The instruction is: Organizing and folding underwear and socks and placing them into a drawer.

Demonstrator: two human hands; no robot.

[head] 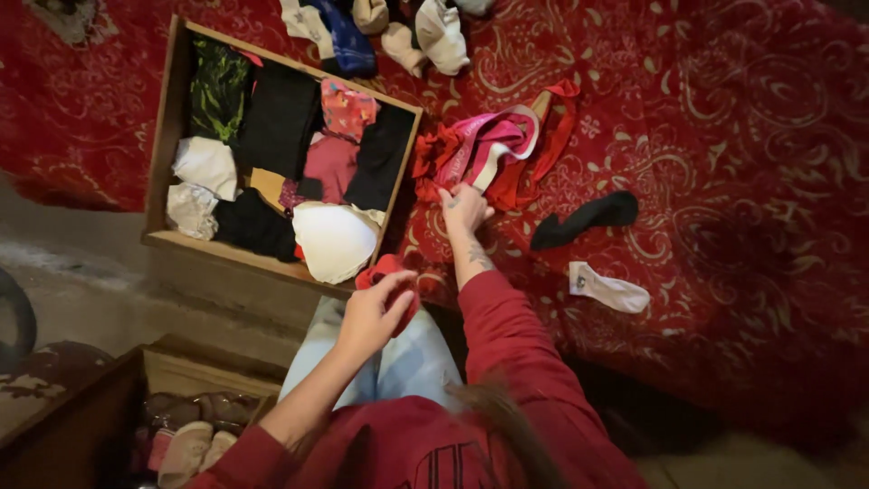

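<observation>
My left hand [371, 312] is closed around a small red garment [385, 270], held just below the front corner of a wooden drawer [167, 136]. My right hand [464, 208] reaches onto the red patterned bedspread [724, 136] and touches the lower edge of a heap of red and pink underwear [493, 149]. Whether its fingers grip a piece of the heap I cannot tell. The drawer is packed with folded clothes: black, green, white, pink and a white bra cup [333, 240].
A black sock [587, 219] and a white sock [608, 290] lie on the bedspread right of my right hand. Several pale socks and a blue garment [348, 36] lie beyond the drawer. A second wooden drawer [190, 426] with pale items is at bottom left.
</observation>
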